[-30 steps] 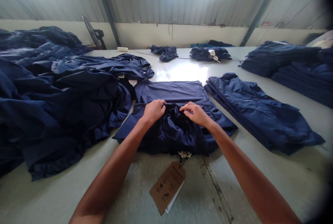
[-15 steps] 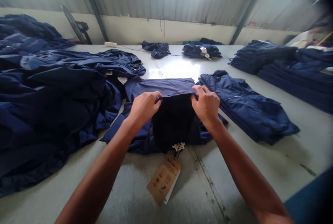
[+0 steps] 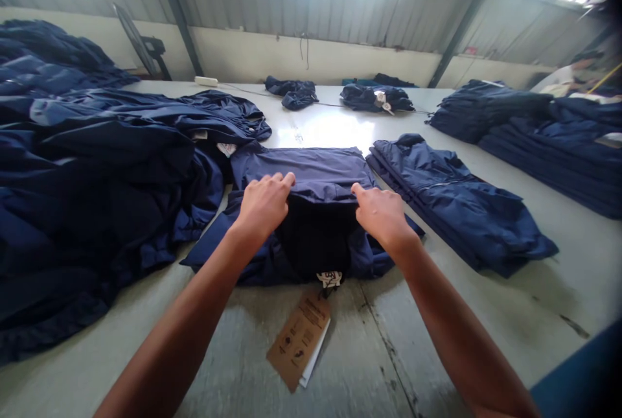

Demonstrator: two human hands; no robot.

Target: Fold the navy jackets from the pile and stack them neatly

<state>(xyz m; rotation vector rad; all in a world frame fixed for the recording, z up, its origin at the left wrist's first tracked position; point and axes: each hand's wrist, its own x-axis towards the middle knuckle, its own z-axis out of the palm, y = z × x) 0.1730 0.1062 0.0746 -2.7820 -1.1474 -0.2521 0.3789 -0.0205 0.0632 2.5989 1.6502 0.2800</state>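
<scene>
A navy jacket lies spread on the table with its upper part folded over. A darker navy inner section shows between my hands. My left hand rests on the folded edge with its fingers apart, and my right hand lies on the fabric to the right of the dark section. Neither hand grips anything. From the near edge of the garment, a small white label hangs on a cord, joined to a brown cardboard hang tag lying on the table.
A large heap of navy garments fills the left side. A folded navy jacket lies just right of my right hand, with taller stacks beyond. Small bundles sit at the far edge. A person stands at far right.
My hands have let go of the raised edge, which now lies folded down. Both hands have flattened onto the jacket, and the view has shifted slightly.
</scene>
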